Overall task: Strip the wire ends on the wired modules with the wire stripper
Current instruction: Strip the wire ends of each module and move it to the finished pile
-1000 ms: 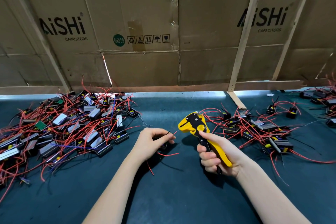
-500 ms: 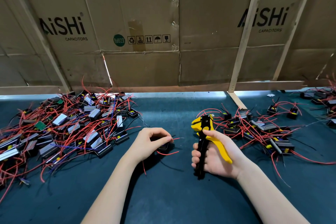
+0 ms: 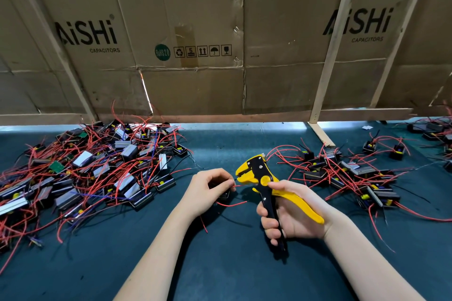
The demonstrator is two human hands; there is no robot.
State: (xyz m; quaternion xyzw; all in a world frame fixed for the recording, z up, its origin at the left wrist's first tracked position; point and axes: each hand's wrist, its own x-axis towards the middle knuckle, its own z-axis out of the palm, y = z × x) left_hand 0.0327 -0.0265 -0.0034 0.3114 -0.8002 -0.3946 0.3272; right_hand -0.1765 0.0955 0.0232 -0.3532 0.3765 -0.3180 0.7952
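Gripping the yellow-and-black wire stripper [image 3: 263, 184] in curled fingers, the right hand [image 3: 292, 212] has swung its head leftward since half a second ago. It now meets the red wire [image 3: 238, 185] that the left hand [image 3: 208, 190] pinches above the dark table [image 3: 232, 264], a small black module [image 3: 223, 196] tucked beneath that hand.

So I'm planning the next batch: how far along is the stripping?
Likely done: the smaller spread of modules on the right, though stripped ends are too small to confirm. In hand: the left hand pinches a red wire at the wire stripper held by the right hand. Left: the big pile.
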